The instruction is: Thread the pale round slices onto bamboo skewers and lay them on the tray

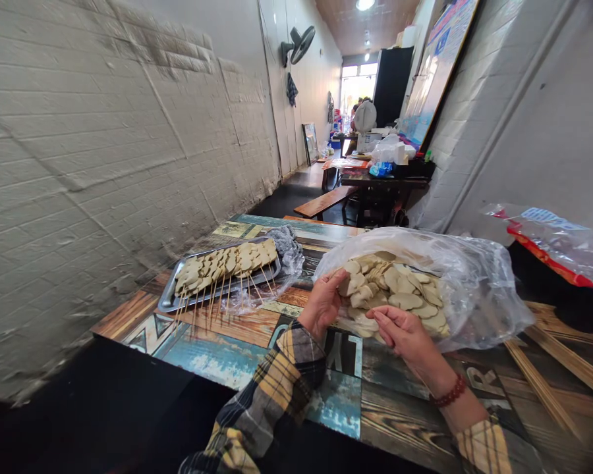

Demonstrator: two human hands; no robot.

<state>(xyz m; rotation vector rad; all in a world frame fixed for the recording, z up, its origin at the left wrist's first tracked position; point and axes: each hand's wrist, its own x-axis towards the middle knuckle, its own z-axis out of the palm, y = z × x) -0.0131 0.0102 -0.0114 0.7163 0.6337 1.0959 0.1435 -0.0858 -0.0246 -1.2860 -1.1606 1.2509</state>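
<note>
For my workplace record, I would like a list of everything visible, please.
table: one, multicoloured, foreground
tray: one, silver, table's left
skewers: several, pale, on tray
bundle: one, grey, beside tray
bag: one, clear, table's right
slices: many, pale, in bag
sticks: several, tan, table's far right
packet: one, clear and red, far right
bench: one, brown, beyond table
background items: many, mixed colours, beyond bench
wall fan: one, dark, left wall
poster: one, blue and white, right wall
ceiling lights: several, white, overhead
bracelet: one, red, right wrist
sleeves: two, yellow-and-black plaid, forearms
left hand: one, bare, at slices
right hand: one, bare, at slices
</note>
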